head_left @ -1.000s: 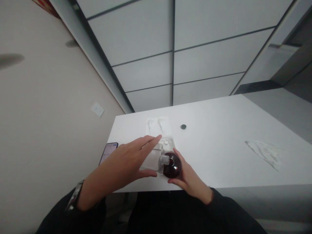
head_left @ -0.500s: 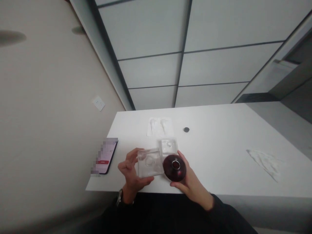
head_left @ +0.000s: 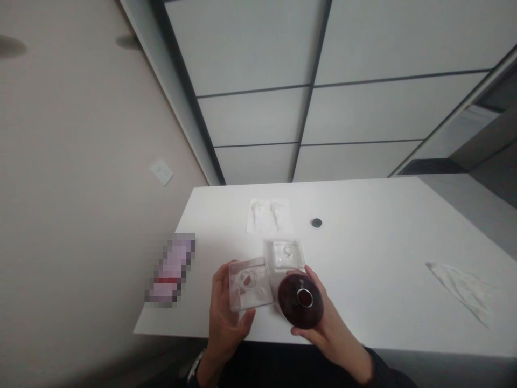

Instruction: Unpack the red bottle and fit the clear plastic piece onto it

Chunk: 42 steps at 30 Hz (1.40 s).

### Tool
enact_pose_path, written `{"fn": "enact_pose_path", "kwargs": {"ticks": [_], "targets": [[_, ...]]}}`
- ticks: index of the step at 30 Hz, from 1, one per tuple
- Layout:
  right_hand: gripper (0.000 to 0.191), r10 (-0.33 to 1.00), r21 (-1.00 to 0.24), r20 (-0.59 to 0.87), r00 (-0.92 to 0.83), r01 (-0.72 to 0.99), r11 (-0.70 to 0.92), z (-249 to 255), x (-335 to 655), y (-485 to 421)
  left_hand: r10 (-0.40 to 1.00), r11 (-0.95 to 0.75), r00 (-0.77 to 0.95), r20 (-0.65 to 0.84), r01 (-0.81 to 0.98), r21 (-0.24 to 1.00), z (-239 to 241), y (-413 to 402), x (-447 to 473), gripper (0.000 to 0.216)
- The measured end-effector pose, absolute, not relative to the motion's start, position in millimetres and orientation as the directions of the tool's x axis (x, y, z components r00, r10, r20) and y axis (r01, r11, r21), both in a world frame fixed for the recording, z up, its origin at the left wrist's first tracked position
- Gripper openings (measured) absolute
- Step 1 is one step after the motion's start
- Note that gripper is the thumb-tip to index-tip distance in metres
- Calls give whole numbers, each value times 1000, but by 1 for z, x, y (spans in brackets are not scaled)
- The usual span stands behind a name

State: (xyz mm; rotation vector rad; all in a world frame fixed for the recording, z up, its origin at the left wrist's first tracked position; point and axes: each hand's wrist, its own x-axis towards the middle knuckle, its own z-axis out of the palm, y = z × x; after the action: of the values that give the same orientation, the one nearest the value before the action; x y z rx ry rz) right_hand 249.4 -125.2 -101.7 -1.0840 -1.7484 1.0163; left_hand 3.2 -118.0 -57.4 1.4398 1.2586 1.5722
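My left hand (head_left: 225, 318) is wrapped round a clear square bottle (head_left: 258, 293) with a round open neck. The bottle tilts slightly, and its inside looks empty. My right hand (head_left: 329, 328) grips a dark red round bottle (head_left: 288, 304), its open mouth facing up toward me. The two bottles are held side by side, close together; I cannot tell if they touch. Just behind them, a second clear square bottle (head_left: 278, 261) stands on the white table (head_left: 363, 258).
Two white pump heads (head_left: 275, 216) lie on a white sheet at the back. Right of them is a small dark cap (head_left: 316, 222). A phone (head_left: 172, 269) lies by the left edge, a crumpled white cloth (head_left: 464, 291) at the right. A wall (head_left: 81, 215) borders the left side.
The view has shifted, so the table and its contents sit lower. My left fingers have closed more round the clear bottle, which is turned a little. The red bottle stays in my right hand.
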Motion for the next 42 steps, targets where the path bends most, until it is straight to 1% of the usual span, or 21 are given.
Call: {"fn": "enact_pose_path", "kwargs": {"ticks": [2,5,6,9,11,14,17,19,21,24,26,28,32,35,37,42], "targets": [[121,933,-917,219,-286,267,298,-106,249,-126,952,-282,-106,288,64,957,-52,-118,-1,77],[122,932,-919,210,-297,267,292,-103,250,-127,968,-250,-38,248,-62,966,-40,-118,-3,76],[122,930,-919,203,-306,268,289,-100,250,-126,969,-247,-48,243,-93,965,-37,-119,-3,77],[123,926,-921,177,-332,276,275,-90,250,-125,970,-237,-89,226,-144,961,-30,-122,0,89],[122,925,-921,173,-337,277,273,-85,250,-124,964,-258,-111,241,-173,951,-27,-123,4,95],[118,923,-921,178,-342,272,278,-83,250,-122,951,-308,-102,292,-206,929,-23,-121,9,91],[120,922,-920,180,-343,273,281,-83,249,-122,952,-307,-75,298,-202,930,-22,-119,13,90],[122,920,-915,186,-345,281,290,-84,249,-121,946,-321,-99,308,-165,933,-21,-119,15,97],[119,917,-911,197,-346,281,302,-84,249,-121,938,-336,-123,323,-104,936,-20,-121,16,105],[115,918,-913,199,-343,277,301,-84,249,-121,939,-336,-83,333,-23,942,-15,-124,17,99],[116,919,-914,190,-345,279,294,-85,250,-122,925,-377,-58,376,1,926,-9,-125,17,93],[117,919,-915,183,-348,282,289,-86,250,-123,910,-409,-68,410,20,912,-1,-124,16,96],[114,923,-923,167,-346,275,270,-84,251,-124,927,-363,-51,371,121,924,12,-121,13,96],[107,917,-929,176,-359,249,275,-79,249,-122,896,-433,3,445,236,870,17,-120,7,97],[106,916,-933,172,-362,240,270,-76,248,-121,870,-478,43,491,314,820,19,-118,2,99],[103,909,-930,202,-364,219,295,-71,246,-117,847,-519,141,512,424,742,30,-113,-3,104]]}}
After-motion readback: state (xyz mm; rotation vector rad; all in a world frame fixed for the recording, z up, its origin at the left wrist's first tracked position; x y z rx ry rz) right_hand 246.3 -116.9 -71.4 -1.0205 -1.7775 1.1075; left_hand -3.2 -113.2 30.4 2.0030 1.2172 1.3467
